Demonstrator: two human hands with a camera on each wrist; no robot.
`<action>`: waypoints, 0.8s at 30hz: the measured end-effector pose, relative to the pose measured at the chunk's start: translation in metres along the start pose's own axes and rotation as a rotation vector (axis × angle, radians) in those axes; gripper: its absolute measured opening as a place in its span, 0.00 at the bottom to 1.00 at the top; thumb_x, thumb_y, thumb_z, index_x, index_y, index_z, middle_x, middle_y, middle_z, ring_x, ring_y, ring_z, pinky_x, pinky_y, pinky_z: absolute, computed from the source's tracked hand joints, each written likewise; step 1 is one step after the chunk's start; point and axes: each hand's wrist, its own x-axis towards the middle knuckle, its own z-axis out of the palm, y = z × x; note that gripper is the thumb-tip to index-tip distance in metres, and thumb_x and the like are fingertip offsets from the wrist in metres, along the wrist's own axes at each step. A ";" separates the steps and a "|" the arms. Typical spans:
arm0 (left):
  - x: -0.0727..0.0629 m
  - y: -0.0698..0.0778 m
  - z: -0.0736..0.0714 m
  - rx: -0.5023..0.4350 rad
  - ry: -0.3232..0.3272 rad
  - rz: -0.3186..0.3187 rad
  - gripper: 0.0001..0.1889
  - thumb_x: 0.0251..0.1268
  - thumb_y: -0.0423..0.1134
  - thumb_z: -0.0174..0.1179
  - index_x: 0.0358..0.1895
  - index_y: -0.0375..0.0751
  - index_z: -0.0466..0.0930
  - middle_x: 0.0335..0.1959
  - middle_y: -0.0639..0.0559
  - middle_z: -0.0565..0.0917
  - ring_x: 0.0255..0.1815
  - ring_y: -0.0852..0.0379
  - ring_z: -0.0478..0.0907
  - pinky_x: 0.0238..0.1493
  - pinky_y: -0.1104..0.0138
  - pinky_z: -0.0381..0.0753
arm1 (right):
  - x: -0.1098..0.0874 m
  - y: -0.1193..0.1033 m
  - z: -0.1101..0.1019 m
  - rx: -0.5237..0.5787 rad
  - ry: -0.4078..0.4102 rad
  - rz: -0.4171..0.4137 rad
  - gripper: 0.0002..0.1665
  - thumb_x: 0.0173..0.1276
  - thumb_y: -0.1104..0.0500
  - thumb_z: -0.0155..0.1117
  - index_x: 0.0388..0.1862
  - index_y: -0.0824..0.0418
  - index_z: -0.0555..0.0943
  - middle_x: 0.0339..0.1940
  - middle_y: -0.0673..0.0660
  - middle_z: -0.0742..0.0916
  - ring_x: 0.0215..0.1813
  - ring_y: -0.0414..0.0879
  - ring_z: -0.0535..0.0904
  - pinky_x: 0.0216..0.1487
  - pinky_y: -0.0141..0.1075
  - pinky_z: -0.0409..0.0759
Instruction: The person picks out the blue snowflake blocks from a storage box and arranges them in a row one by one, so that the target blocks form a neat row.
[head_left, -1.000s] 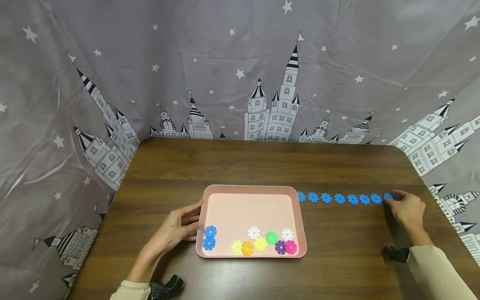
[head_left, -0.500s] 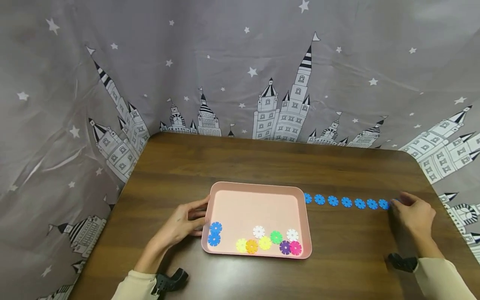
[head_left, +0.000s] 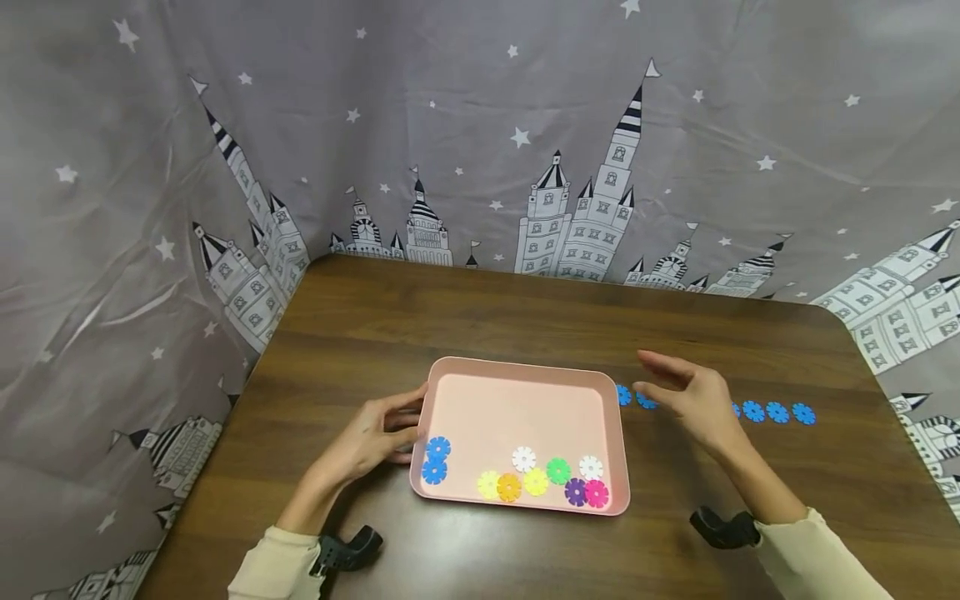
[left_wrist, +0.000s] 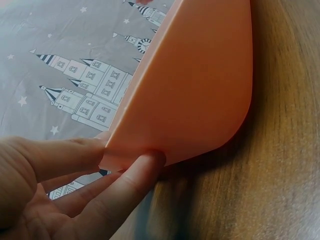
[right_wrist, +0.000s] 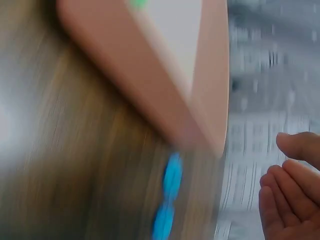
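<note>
A shallow pink tray [head_left: 517, 408] lies on the table, and my left hand [head_left: 371, 433] grips its left side at the rim. In the left wrist view, fingertips [left_wrist: 150, 160] press on the tray's outer wall. Two blue notched plastic discs [head_left: 435, 471] sit at the tray's left; yellow, orange, white, green, purple and pink discs [head_left: 536, 482] lie along its front and right. To the right of the tray runs a row of blue discs [head_left: 777, 412]. My right hand [head_left: 697, 408] is over that row, hiding its middle, thumb and fingers apart with nothing between them.
The brown wooden table [head_left: 465, 308] is backed by a grey curtain [head_left: 450, 125] printed with castles and stars. Each wrist wears a black camera mount, one at the left [head_left: 351, 550] and one at the right [head_left: 723, 529].
My right hand has let go of the blue disc at the row's far right end and moved left toward the tray. The left hand stays on the tray; the head view has shifted slightly.
</note>
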 end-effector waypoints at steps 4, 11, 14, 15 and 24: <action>0.000 0.002 0.001 -0.008 -0.001 0.008 0.32 0.67 0.22 0.56 0.74 0.31 0.58 0.62 0.24 0.72 0.58 0.33 0.76 0.36 0.55 0.88 | 0.003 -0.025 0.032 0.046 -0.109 -0.056 0.28 0.62 0.56 0.74 0.61 0.58 0.81 0.57 0.57 0.85 0.60 0.53 0.79 0.54 0.40 0.83; -0.001 0.003 0.000 -0.016 0.002 0.000 0.32 0.68 0.20 0.54 0.74 0.30 0.58 0.61 0.22 0.71 0.58 0.32 0.75 0.37 0.54 0.88 | 0.010 -0.051 0.078 0.086 -0.304 -0.152 0.26 0.59 0.60 0.75 0.58 0.58 0.83 0.54 0.55 0.86 0.57 0.56 0.81 0.53 0.44 0.84; -0.001 0.003 0.000 -0.014 0.004 0.002 0.32 0.67 0.20 0.54 0.74 0.29 0.57 0.62 0.22 0.70 0.58 0.32 0.75 0.37 0.55 0.88 | 0.011 -0.059 0.095 0.113 -0.381 -0.185 0.26 0.59 0.62 0.74 0.58 0.59 0.83 0.54 0.55 0.86 0.57 0.56 0.81 0.53 0.45 0.84; -0.001 0.003 0.000 -0.013 0.006 0.001 0.32 0.67 0.20 0.54 0.74 0.29 0.57 0.62 0.22 0.70 0.58 0.32 0.75 0.37 0.55 0.88 | 0.012 -0.061 0.101 0.118 -0.408 -0.194 0.25 0.59 0.63 0.74 0.58 0.59 0.83 0.54 0.55 0.86 0.57 0.56 0.81 0.54 0.46 0.83; 0.000 0.002 0.002 -0.028 0.004 -0.006 0.32 0.67 0.19 0.53 0.74 0.29 0.57 0.64 0.23 0.69 0.58 0.33 0.75 0.37 0.54 0.88 | 0.019 -0.080 0.148 0.094 -0.597 -0.264 0.26 0.57 0.65 0.76 0.56 0.61 0.84 0.53 0.53 0.87 0.56 0.44 0.82 0.57 0.41 0.81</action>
